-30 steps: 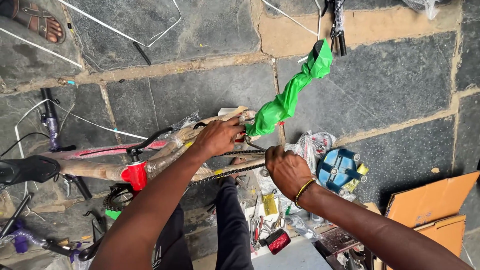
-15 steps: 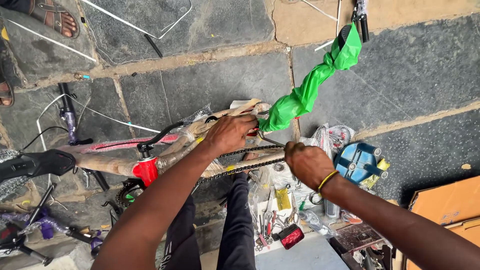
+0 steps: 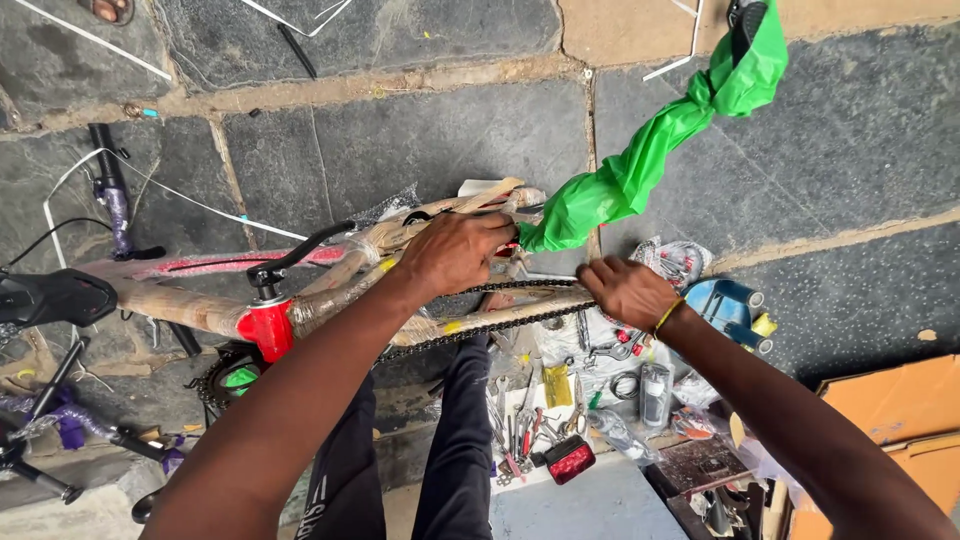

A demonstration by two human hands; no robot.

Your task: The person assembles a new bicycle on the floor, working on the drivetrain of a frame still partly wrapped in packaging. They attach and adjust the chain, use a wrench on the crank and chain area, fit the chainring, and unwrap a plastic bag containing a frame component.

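Note:
A bicycle frame (image 3: 330, 285) wrapped in brown paper and clear film lies across the view, red at the seat cluster (image 3: 266, 328). My left hand (image 3: 455, 252) is closed around the wrapped rear stays near the green plastic wrap (image 3: 640, 170) that covers the rear end. Just right of it, my right hand (image 3: 625, 290) pinches the black chain (image 3: 470, 333) where it reaches the frame's rear end. The chain runs left to the chainring (image 3: 225, 380). A black saddle (image 3: 55, 297) sits at the far left.
Loose tools and small parts (image 3: 545, 410) lie on white sheets below my hands, with a red reflector (image 3: 568, 459) and a blue object (image 3: 730, 305). Cardboard (image 3: 890, 420) is at the lower right. Purple-wrapped bike parts (image 3: 60, 425) lie at left. The floor is dark stone slabs (image 3: 400, 130).
The view has shifted, so the bike and green wrap sit higher and further right in frame. My right hand has moved up to the chain at the frame's rear end. My left hand keeps its grip.

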